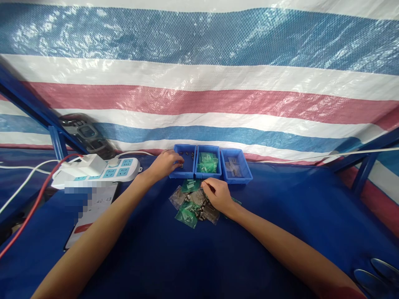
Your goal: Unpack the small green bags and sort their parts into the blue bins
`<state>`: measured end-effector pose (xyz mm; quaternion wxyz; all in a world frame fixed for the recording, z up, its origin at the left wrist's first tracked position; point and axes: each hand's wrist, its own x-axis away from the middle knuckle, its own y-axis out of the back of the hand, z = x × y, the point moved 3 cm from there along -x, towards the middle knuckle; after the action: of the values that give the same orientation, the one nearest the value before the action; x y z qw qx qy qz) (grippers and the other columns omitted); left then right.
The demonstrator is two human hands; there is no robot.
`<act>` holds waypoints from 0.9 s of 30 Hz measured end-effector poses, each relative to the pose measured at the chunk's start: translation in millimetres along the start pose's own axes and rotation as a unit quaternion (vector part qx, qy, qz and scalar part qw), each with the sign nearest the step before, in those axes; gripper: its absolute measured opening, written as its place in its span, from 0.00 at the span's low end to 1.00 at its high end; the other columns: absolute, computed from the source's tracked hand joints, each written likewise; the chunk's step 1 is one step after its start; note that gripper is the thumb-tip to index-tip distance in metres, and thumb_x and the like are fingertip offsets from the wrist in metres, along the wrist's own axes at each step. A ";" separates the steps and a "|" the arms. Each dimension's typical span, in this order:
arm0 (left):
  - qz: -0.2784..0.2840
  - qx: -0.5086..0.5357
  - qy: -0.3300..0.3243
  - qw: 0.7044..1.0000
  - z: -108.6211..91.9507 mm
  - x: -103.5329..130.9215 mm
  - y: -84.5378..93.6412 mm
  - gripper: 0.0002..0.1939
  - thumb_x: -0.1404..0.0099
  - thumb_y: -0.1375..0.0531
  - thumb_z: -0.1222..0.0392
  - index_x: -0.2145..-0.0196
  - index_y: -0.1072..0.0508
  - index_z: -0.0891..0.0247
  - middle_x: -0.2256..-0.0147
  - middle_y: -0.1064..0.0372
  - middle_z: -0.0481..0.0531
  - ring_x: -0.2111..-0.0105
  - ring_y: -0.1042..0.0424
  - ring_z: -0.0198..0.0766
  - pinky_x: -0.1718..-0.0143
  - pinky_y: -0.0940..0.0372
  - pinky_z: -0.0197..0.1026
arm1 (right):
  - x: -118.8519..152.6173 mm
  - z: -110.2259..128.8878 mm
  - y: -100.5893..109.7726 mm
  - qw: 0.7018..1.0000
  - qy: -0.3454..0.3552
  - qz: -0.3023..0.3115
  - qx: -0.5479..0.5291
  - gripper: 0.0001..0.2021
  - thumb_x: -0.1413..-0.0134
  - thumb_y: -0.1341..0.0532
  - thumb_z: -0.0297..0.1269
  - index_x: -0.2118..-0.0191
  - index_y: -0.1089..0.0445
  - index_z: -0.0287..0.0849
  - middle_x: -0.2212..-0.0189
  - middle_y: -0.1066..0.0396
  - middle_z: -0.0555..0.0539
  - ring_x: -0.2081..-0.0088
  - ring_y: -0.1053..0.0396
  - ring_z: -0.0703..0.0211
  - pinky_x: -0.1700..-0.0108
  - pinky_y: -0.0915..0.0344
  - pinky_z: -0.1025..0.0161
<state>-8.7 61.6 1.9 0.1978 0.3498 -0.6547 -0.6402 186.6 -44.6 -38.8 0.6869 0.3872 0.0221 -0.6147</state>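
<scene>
The left hand (165, 164) reaches curled into the left bin (183, 162) at frame centre, the right hand (218, 194) pinches a bag atop the packet pile (193, 204) below; I'd pick small parts singly

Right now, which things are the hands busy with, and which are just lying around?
In use: left hand reaching into the left blue tray; right hand on the small bags; middle tray; right tray.

Lying about: power strip, red cable, black device.
</scene>
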 end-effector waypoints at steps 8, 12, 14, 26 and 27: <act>-0.008 -0.005 -0.016 1.000 0.1 -0.3 -0.4 0.07 0.39 0.43 0.64 0.67 0.24 0.64 0.68 0.27 0.53 0.65 0.30 0.40 0.60 0.40 0.40 | 0.0 -1.0 -0.7 1.000 0.000 0.001 -0.001 0.16 0.38 0.51 0.37 0.74 0.34 0.39 0.81 0.40 0.50 0.79 0.42 0.64 0.73 0.47 0.65; -0.010 -0.004 -0.018 1.000 0.6 -0.4 -1.1 0.07 0.39 0.43 0.64 0.66 0.24 0.64 0.68 0.26 0.53 0.65 0.30 0.40 0.60 0.40 0.40 | -0.2 -0.7 -0.2 1.000 0.001 0.001 -0.005 0.16 0.38 0.51 0.37 0.74 0.34 0.39 0.80 0.38 0.49 0.78 0.41 0.64 0.73 0.46 0.65; -0.013 -0.005 -0.017 1.000 -0.1 -0.4 -0.9 0.07 0.39 0.43 0.65 0.66 0.24 0.64 0.67 0.26 0.53 0.65 0.30 0.40 0.60 0.40 0.40 | -0.2 -0.6 0.1 1.000 0.000 0.002 -0.006 0.16 0.38 0.51 0.37 0.74 0.34 0.39 0.80 0.38 0.49 0.78 0.41 0.64 0.73 0.46 0.65; -0.014 -0.005 -0.021 1.000 0.2 -0.2 0.3 0.08 0.39 0.44 0.66 0.66 0.24 0.64 0.67 0.26 0.53 0.65 0.30 0.40 0.61 0.39 0.40 | 0.2 -1.3 -0.5 1.000 0.001 0.000 0.005 0.15 0.38 0.51 0.36 0.74 0.33 0.39 0.79 0.37 0.49 0.77 0.39 0.63 0.72 0.45 0.66; -0.015 -0.004 -0.021 1.000 1.1 -0.1 -0.2 0.08 0.38 0.44 0.65 0.66 0.24 0.64 0.67 0.26 0.53 0.65 0.30 0.40 0.61 0.39 0.40 | 0.1 -1.2 -0.6 1.000 0.000 0.001 0.005 0.15 0.38 0.51 0.36 0.74 0.34 0.39 0.79 0.37 0.49 0.77 0.39 0.63 0.72 0.45 0.66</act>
<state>-9.4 62.5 1.6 0.1753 0.3454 -0.6508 -0.6530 186.7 -44.1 -40.0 0.6851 0.3912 0.0188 -0.6142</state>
